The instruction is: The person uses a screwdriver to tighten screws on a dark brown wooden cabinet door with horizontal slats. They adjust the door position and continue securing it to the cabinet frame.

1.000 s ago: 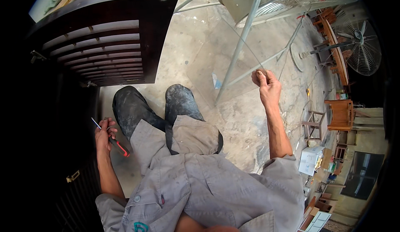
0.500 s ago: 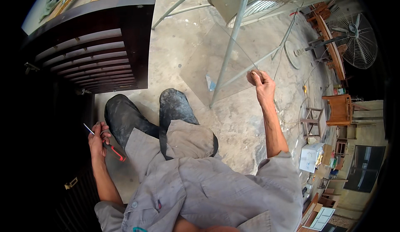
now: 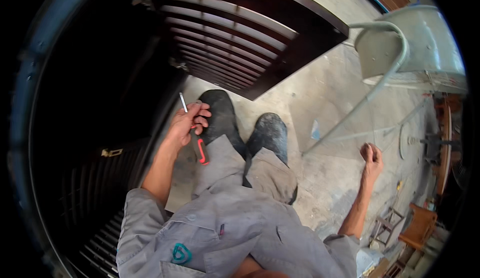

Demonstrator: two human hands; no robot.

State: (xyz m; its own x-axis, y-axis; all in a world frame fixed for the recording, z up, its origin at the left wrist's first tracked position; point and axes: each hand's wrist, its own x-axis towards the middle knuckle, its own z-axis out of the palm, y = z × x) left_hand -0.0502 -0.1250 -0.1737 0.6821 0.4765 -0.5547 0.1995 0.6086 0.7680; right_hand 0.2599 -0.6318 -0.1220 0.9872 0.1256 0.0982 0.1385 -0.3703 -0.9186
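Note:
My left hand (image 3: 187,124) is closed round a screwdriver (image 3: 200,151) with a red and black handle; its metal shaft points up past my fingers. It is beside the dark inside of a cabinet, below a hinge (image 3: 177,64). The dark slatted door (image 3: 315,45) stands swung out above my shoes. Off to the right, my right hand (image 3: 372,159) is closed in a pinch at the edge of a clear, thin sheet (image 3: 334,149). Floor shows through the sheet, and its outline is faint.
A tubular metal frame (image 3: 367,98) carries a grey rounded shell (image 3: 425,38) at the upper right. A small stool (image 3: 387,226) and a brown wooden chair (image 3: 419,226) stand at the lower right. My shoes (image 3: 268,135) are on the concrete floor beside the cabinet.
My view has turned and shifted left, so the door and cabinet appear farther right. My left hand still holds the screwdriver. The right hand keeps its pinch at the clear sheet.

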